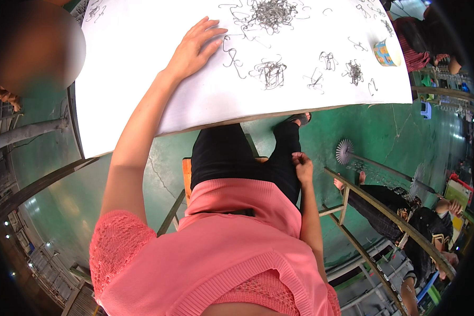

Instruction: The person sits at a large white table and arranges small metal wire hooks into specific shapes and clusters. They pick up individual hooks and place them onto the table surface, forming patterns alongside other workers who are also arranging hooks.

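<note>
My left hand (197,47) lies on the white tabletop (126,63), fingers stretched out and a little apart, with nothing held. Just beyond its fingertips are a few loose dark S-shaped wire hooks (234,57). A large tangled heap of hooks (273,15) sits farther back, and a smaller pile (271,72) is to the right of the hand. My right hand (303,166) is down off the table, beside my thigh in black trousers (221,152). Its fingers are curled together; whatever may be between them is hidden.
More small hook clusters (354,72) dot the table's right side. A patterned paper cup (387,52) stands near the right edge. Other people sit at the upper left, upper right and lower right. Metal rails (389,224) and a rod with round brushes (345,151) are at the right.
</note>
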`<state>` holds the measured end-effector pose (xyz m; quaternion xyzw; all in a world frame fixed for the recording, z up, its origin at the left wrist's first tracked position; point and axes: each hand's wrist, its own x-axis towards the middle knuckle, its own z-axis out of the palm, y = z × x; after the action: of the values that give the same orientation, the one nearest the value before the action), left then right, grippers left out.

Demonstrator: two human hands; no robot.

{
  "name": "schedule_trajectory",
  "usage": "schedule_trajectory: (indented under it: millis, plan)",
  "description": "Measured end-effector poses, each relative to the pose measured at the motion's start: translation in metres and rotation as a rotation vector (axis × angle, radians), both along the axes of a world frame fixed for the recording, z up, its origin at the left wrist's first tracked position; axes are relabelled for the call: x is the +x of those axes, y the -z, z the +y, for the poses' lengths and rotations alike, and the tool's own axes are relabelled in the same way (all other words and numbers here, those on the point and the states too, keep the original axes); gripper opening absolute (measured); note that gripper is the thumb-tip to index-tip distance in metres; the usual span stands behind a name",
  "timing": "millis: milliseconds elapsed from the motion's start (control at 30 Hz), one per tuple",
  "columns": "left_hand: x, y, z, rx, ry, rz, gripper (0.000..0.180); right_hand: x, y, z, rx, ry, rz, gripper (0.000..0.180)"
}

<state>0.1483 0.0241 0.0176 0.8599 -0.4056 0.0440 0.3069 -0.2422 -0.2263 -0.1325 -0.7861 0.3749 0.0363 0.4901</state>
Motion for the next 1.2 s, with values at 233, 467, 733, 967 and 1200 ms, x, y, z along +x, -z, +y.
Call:
schedule_trajectory:
  millis: [233, 467, 733, 967, 1200]
  plan:
    - [-0.009, -0.006, -0.003, -0.029, 0.041, -0.020, 0.031, 0.043, -0.061, -0.015, -0.149, -0.234, -0.078, 0.012]
    - [0.044, 0.005, -0.017, -0.064, -0.136, -0.156, 0.029, 0.203, -0.211, -0.028, -0.222, -0.187, -0.456, 0.018]
    - [0.057, 0.006, -0.021, -0.184, -0.304, -0.050, 0.027, 0.382, -0.154, -0.025, -0.912, -0.412, -0.439, 0.036]
    - [0.063, 0.001, -0.016, -0.093, -0.341, 0.015, 0.029, 0.477, -0.205, -0.063, -0.263, -0.341, -0.439, 0.023]
    - [0.067, 0.000, -0.021, -0.113, -0.346, 0.047, 0.031, 0.512, -0.213, -0.099, -0.291, -0.202, -0.579, 0.027]
